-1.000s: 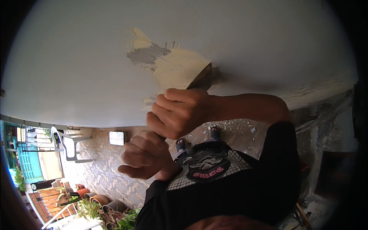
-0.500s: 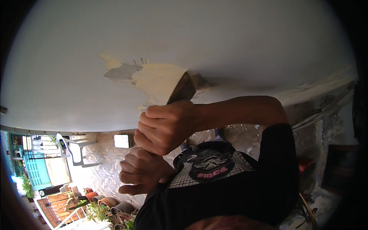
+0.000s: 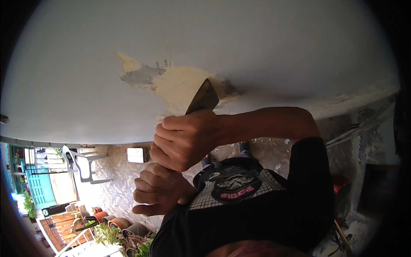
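My right hand [image 3: 182, 139] is closed in a fist round a scraper [image 3: 204, 97], whose dark, flat blade sticks out above the knuckles. The blade's tip lies against a pale wall [image 3: 274, 47], on a patch of exposed yellowish plaster [image 3: 177, 83] with a grey bare spot at its left. My left hand [image 3: 158, 188] is curled shut directly below the right one, in line with the tool and touching that fist. Both hands hide the scraper's handle.
A white plastic chair [image 3: 87, 165] stands at the left, near a whitish square object [image 3: 136, 155] on the floor. Potted plants [image 3: 120, 225] and stacked wood [image 3: 66, 225] are at the lower left. Pale flakes lie on the tiled floor [image 3: 274, 160] beneath the wall.
The plaster patch and wall have shifted slightly in view, while both hands keep the same grip. The blade has barely moved against the patch.
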A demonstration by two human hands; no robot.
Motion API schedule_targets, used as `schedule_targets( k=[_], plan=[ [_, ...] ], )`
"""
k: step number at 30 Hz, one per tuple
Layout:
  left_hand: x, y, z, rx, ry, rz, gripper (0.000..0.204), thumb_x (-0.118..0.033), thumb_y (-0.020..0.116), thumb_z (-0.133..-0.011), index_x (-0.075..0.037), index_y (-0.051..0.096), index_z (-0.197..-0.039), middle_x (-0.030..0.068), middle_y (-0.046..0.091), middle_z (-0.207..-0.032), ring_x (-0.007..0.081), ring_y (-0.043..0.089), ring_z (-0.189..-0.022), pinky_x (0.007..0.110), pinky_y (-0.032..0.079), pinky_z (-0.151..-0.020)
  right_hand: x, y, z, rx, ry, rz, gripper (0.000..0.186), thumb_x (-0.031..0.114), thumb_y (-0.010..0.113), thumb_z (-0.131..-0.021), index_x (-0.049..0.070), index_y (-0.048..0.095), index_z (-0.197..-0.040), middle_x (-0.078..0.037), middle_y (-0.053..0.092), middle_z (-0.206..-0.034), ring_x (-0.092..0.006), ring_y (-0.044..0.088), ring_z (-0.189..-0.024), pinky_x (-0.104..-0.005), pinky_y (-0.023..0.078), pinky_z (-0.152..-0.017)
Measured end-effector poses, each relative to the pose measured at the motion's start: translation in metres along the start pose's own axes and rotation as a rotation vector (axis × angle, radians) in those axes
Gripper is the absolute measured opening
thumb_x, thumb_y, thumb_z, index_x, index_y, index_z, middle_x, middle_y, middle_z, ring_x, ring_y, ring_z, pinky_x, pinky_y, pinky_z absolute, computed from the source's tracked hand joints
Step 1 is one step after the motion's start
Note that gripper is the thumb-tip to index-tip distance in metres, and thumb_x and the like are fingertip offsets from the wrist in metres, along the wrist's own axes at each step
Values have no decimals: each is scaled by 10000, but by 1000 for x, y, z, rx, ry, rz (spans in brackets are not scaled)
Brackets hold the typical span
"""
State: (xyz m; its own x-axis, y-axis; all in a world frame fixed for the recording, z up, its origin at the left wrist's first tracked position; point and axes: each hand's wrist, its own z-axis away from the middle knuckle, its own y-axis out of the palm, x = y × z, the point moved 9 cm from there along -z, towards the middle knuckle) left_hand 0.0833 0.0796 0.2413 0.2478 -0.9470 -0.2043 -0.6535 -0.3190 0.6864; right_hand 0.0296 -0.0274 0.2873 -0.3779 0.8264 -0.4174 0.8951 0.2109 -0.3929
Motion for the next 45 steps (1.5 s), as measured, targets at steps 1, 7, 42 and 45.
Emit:
schedule_targets(
  k=[1,7,42,45],
  plan=[
    [0,-3,2,-17,-1,20,652,-500,283,-1104,-91,451,-626,-1,342,-527,129,307,-374,284,339,-414,0,-1,0,-10,-11,14,275,179,683,-611,115,427,-535,45,394,-497,-118,407,-481,-276,315,-519],
    [7,-2,19,-162,11,-32,641,-495,272,-1107,-84,446,-646,28,377,-550,151,321,-377,331,390,-408,1,-9,11,-30,-69,48,294,185,684,-651,114,421,-541,45,393,-502,-119,410,-488,-272,315,-528],
    [16,-5,4,17,-76,134,621,-457,294,-1114,-72,497,-672,21,381,-469,151,345,-340,331,419,-425,-4,-3,4,134,-20,51,281,123,642,-723,115,416,-557,35,351,-510,-112,397,-483,-256,289,-506],
    [6,-15,-8,-52,-36,137,642,-480,275,-1114,-78,500,-667,11,355,-495,147,311,-359,311,367,-428,-4,6,-8,127,1,46,284,123,636,-747,117,416,-568,37,339,-523,-108,398,-494,-250,285,-510]
  ],
)
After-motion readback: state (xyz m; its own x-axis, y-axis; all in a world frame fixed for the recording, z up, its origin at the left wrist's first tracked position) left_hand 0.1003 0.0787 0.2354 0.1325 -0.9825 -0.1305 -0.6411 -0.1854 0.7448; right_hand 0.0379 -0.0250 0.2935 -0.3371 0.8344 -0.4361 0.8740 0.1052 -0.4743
